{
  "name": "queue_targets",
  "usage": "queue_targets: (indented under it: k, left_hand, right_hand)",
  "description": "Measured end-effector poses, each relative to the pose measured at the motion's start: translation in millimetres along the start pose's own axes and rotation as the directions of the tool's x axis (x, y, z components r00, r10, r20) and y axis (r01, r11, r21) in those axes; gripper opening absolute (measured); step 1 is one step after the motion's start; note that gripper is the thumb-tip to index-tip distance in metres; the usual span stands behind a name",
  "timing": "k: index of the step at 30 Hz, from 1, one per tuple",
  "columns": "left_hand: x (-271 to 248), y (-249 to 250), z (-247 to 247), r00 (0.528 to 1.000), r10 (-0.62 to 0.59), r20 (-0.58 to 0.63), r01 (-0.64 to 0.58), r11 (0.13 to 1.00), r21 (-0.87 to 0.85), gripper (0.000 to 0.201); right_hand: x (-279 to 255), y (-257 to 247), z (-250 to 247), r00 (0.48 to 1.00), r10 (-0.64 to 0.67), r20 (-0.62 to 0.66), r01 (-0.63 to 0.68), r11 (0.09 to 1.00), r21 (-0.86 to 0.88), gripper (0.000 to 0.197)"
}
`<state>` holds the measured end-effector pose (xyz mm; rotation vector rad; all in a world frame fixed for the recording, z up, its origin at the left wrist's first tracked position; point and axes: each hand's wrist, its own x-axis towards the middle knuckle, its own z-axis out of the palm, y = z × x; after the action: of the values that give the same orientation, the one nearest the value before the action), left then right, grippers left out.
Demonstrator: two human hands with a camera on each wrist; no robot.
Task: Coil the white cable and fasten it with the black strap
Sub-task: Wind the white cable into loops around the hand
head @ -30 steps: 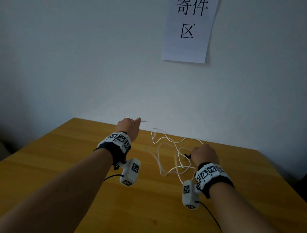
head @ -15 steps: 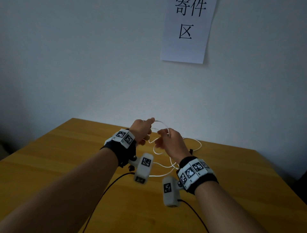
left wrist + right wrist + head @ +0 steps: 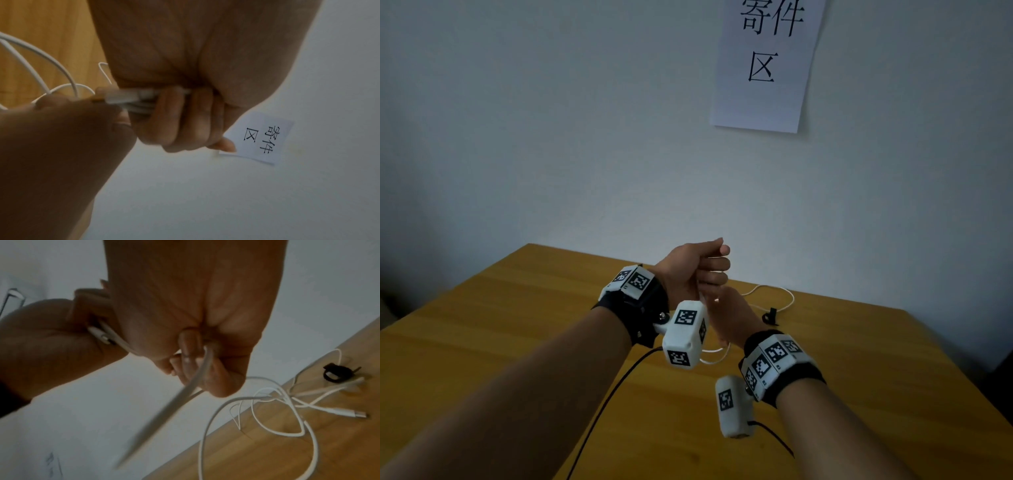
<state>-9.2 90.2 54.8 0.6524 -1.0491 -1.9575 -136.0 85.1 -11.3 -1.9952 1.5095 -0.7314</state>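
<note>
My left hand is raised above the table in a fist, fingers curled round several strands of the white cable and one of its plugs. Just under it, my right hand pinches a strand of the same cable, which runs blurred down from its fingers. Loose loops of the cable lie on the wooden table, with the other plug among them. The black strap, curled in a small ring, lies on the table beside the far cable loop, apart from both hands.
A white paper sign with black characters hangs on the pale wall behind the table. Black wires from the wrist cameras trail over the table's near part. The table's right edge falls away to dark floor.
Both hands came together from wide apart. The left closed into a fist on gathered cable and rose; the right left the table by the strap and now sits under the left.
</note>
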Motion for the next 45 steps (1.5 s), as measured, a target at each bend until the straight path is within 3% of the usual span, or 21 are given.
queue_targets:
  k: [4, 9, 11, 15, 18, 22, 25, 27, 31, 34, 37, 39, 41, 45]
  left_hand:
    - [2, -4, 3, 0.993, 0.102, -0.063, -0.097, 0.993, 0.074, 0.037]
    - [6, -11, -2, 0.973, 0.215, -0.083, -0.208, 0.974, 0.086, 0.047]
    - [11, -11, -7, 0.953, 0.274, -0.128, -0.252, 0.953, 0.167, 0.050]
    - [17, -12, -15, 0.910, 0.365, -0.196, -0.260, 0.870, 0.418, 0.049]
    - [17, -11, -16, 0.888, 0.432, -0.160, -0.230, 0.717, 0.658, 0.049]
    - [23, -13, -29, 0.851, 0.520, -0.065, -0.189, 0.420, 0.888, 0.058]
    - [26, -16, -41, 0.862, 0.507, -0.031, -0.094, 0.220, 0.971, 0.056]
    - [22, -17, -40, 0.884, 0.466, -0.040, -0.006, 0.096, 0.995, 0.050]
    - [14, -18, -38, 0.945, 0.320, -0.074, 0.113, -0.107, 0.988, 0.049]
    - [12, -18, -37, 0.948, 0.292, -0.127, 0.203, -0.248, 0.947, 0.042]
    - [7, -17, -35, 0.943, 0.272, -0.192, 0.284, -0.358, 0.889, 0.031]
    - [7, -17, -40, 0.948, 0.251, -0.194, 0.287, -0.419, 0.861, 0.043]
    - [5, -19, -44, 0.948, 0.250, -0.196, 0.286, -0.404, 0.869, 0.059]
    - [4, -21, -44, 0.954, 0.223, -0.202, 0.272, -0.355, 0.894, 0.061]
  right_hand:
    - [-10, -7, -4, 0.997, -0.023, 0.075, 0.028, 0.997, -0.077, 0.009]
    - [-13, -13, -4, 0.985, -0.115, 0.131, 0.126, 0.989, -0.075, 0.022]
    - [-11, -12, -3, 0.986, -0.059, 0.157, 0.065, 0.997, -0.035, 0.029]
    - [-11, -16, -3, 0.981, 0.026, 0.191, -0.042, 0.996, 0.079, 0.019]
    - [-14, -16, -5, 0.982, 0.047, 0.185, -0.077, 0.985, 0.154, 0.011]
    - [-18, -11, -4, 0.964, 0.105, 0.246, -0.200, 0.892, 0.405, 0.010]
    - [-18, -2, -5, 0.963, 0.130, 0.236, -0.244, 0.794, 0.557, 0.027]
    - [-18, 3, -6, 0.966, 0.165, 0.201, -0.256, 0.734, 0.629, 0.028]
    - [-17, 4, -8, 0.982, 0.172, 0.077, -0.186, 0.825, 0.533, 0.021]
    - [-15, 2, -10, 0.989, 0.144, 0.021, -0.141, 0.908, 0.395, 0.023]
    - [-16, 4, -15, 0.988, 0.152, -0.021, -0.137, 0.934, 0.329, 0.030]
    - [-17, 6, -18, 0.989, 0.136, -0.056, -0.112, 0.945, 0.307, 0.029]
    - [-18, 6, -22, 0.990, 0.111, -0.086, -0.079, 0.947, 0.311, 0.026]
    - [-17, 8, -23, 0.985, 0.083, -0.152, -0.027, 0.940, 0.340, 0.018]
